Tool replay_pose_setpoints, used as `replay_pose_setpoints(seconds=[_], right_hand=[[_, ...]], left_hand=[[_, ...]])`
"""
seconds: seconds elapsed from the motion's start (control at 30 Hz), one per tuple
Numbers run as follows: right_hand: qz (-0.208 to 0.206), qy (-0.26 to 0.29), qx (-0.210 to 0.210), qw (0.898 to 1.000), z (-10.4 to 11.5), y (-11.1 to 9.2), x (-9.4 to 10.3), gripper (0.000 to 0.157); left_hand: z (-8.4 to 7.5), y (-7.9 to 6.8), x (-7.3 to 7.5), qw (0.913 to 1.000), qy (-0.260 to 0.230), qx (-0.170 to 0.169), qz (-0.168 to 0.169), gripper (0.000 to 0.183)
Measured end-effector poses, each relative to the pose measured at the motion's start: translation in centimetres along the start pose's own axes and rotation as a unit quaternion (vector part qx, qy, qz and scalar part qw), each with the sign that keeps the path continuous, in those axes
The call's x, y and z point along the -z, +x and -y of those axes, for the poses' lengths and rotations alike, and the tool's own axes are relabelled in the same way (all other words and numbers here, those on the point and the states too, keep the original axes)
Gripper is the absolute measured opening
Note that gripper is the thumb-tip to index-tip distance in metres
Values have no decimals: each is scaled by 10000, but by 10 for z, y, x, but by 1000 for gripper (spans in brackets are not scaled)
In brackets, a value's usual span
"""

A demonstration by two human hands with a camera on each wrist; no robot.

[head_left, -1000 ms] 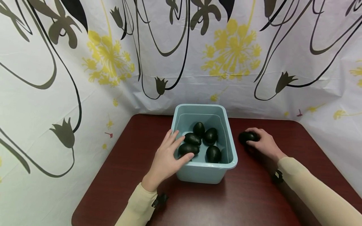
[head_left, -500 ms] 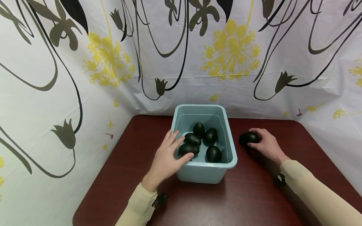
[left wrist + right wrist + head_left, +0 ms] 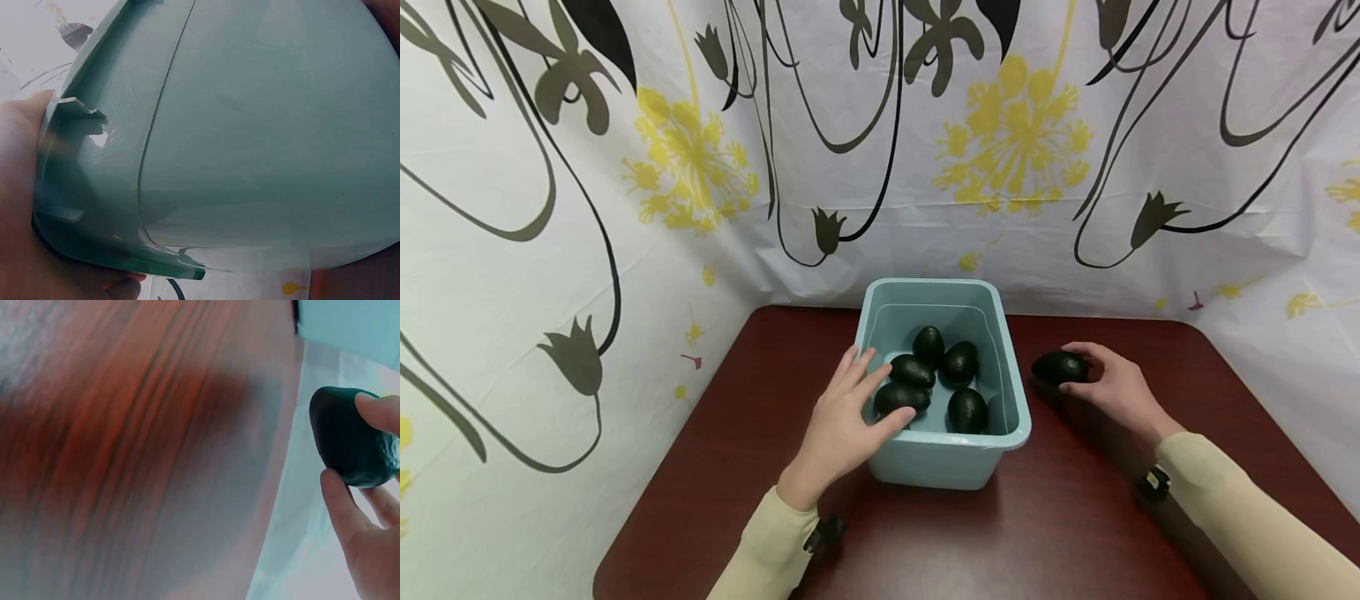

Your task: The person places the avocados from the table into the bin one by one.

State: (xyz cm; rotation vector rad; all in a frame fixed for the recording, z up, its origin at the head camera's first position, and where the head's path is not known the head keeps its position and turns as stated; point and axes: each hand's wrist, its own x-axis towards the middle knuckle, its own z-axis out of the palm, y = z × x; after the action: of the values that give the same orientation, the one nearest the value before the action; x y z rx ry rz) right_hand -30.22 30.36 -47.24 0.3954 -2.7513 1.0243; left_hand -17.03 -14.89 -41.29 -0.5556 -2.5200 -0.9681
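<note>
My right hand [image 3: 1116, 390] pinches a dark green avocado [image 3: 1054, 367] between thumb and fingers, to the right of the bin. In the right wrist view the thumb lies on one side of this avocado [image 3: 347, 437] and the fingertips on the other. My left hand [image 3: 841, 429] rests over the near left rim of a light blue plastic bin [image 3: 932, 465], its fingers extended and spread. Several avocados lie in the bin, one of them [image 3: 901, 400] close by the left thumb. The left wrist view is filled mostly by the outer wall of the bin [image 3: 262, 137].
The bin stands on a dark red wooden table [image 3: 1060, 533] with rounded corners. A white cloth [image 3: 880, 192] with flower patterns hangs behind the table and along its sides. Each wrist wears a small black camera [image 3: 1153, 483].
My right hand has shifted slightly right and its grip on the avocado shows more of the fruit. The left hand and the bin have stayed in place.
</note>
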Motion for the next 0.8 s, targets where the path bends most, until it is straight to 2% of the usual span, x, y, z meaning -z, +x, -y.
replay_pose_setpoints(seconds=[0.8], right_hand=[[-487, 81, 203, 9986, 35, -13, 23, 60]], left_hand=[[0, 0, -1, 10000, 9, -23, -54, 78]])
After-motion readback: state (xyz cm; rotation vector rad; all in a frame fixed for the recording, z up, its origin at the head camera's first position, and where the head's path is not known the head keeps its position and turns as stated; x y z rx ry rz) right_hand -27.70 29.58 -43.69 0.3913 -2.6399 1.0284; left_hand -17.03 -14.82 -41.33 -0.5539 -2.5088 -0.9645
